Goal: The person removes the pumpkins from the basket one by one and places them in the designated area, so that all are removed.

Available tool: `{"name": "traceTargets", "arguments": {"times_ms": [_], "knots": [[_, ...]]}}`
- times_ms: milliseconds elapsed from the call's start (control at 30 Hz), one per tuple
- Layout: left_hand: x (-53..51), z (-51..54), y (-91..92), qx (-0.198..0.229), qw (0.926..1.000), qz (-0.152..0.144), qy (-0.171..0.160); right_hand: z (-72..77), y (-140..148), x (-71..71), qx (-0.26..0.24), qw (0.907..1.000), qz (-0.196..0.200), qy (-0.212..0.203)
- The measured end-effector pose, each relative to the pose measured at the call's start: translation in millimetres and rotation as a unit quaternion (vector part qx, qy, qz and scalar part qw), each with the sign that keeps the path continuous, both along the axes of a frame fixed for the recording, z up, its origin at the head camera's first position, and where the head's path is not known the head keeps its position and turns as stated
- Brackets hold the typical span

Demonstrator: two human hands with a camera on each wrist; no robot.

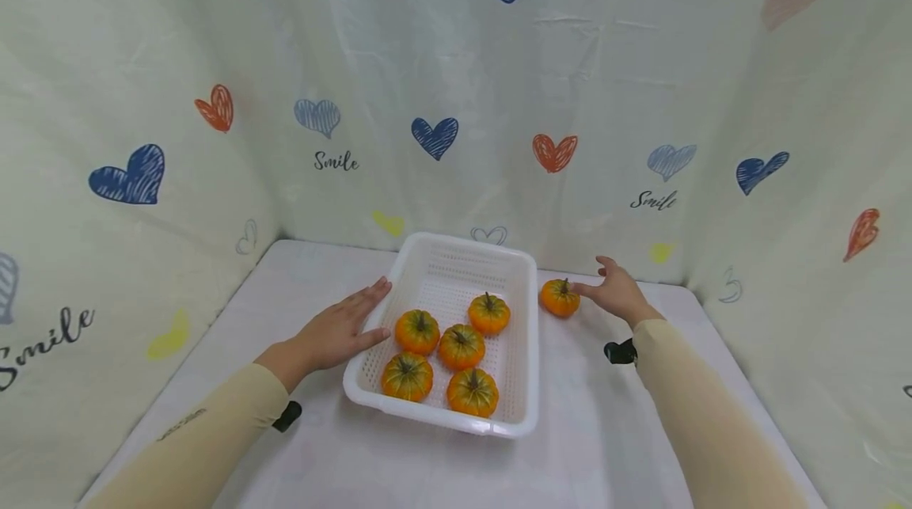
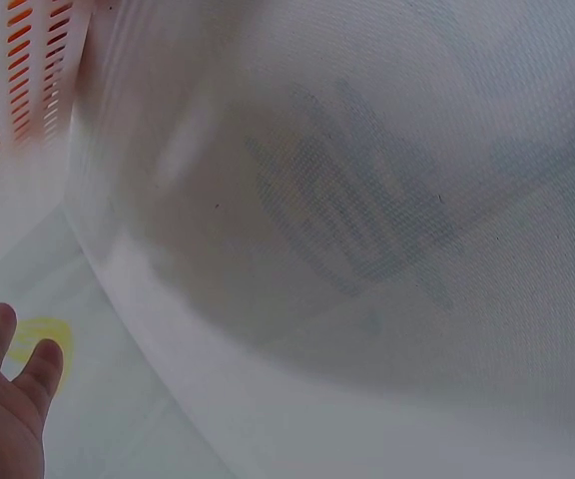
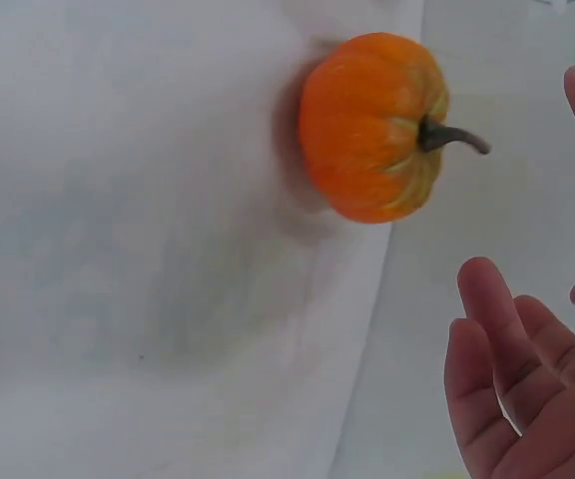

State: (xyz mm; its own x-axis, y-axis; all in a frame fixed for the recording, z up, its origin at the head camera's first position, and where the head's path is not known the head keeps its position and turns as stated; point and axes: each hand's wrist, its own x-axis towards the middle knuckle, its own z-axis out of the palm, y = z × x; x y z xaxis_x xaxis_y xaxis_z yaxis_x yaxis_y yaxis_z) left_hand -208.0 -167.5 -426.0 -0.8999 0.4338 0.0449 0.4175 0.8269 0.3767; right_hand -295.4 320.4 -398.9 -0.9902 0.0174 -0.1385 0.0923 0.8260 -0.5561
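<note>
A white plastic basket [image 1: 525, 366] with perforated walls stands mid-table, several small orange pumpkins [image 1: 461, 347] lying in its nearer part. My left hand [image 1: 345, 327] rests with straight fingers at the basket's left rim. Another small pumpkin [image 1: 559, 298], orange with a dark curved stem, sits on the table just right of the basket. Beside it is my right hand [image 1: 618, 293], thumb and fingers spread apart. In the right wrist view a gap shows between this pumpkin [image 3: 367, 130] and the right hand [image 3: 537, 389]. The left wrist view catches only some fingers and part of the slotted basket wall [image 2: 28, 90].
A pale cloth covers the table [image 1: 570, 430]. Behind and at both sides hangs a light curtain [image 1: 484, 81] printed with hearts and the word Smile. The basket's far end stands close to the back curtain.
</note>
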Motion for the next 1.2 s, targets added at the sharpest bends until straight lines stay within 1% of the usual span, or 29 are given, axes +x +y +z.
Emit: {"name": "traceTargets", "arguments": {"times_ms": [167, 300, 400, 533, 667, 800, 933, 1067, 1200], "knots": [[1.2, 0.7, 0.3, -0.005, 1.0000, 0.004, -0.003, 25.9, -22, -5.0, -0.015, 0.9991, 0.024, 0.032], [0.7, 0.2, 0.0, -0.004, 1.0000, 0.004, 0.001, 40.9, -47, -7.3, -0.028, 0.9976, 0.050, 0.040], [0.3, -1.6, -0.6, -0.006, 1.0000, 0.004, 0.003, 48.4, -67, -7.6, -0.042, 0.9959, 0.071, 0.037], [-0.7, -4.8, -1.0, -0.005, 1.0000, 0.004, 0.005, 55.3, -91, -8.0, -0.054, 0.9915, 0.111, 0.041], [-1.6, -5.5, -0.7, -0.003, 1.0000, 0.004, 0.007, 60.1, -110, -8.3, -0.051, 0.9865, 0.150, 0.042], [-1.5, -5.5, -0.9, -0.002, 1.0000, 0.006, 0.008, 63.3, -128, -9.2, -0.048, 0.9835, 0.172, 0.027], [-1.5, -5.4, -1.3, -0.002, 0.9999, 0.006, 0.008, 61.7, -147, -9.0, -0.063, 0.9808, 0.184, -0.006], [-1.2, -4.8, -1.4, -0.001, 1.0000, 0.002, 0.010, 52.9, -163, -5.9, -0.082, 0.9757, 0.198, -0.043], [-1.1, -4.7, -1.6, 0.004, 0.9999, -0.002, 0.011, 39.0, -172, -2.4, -0.082, 0.9731, 0.206, -0.062]]}}
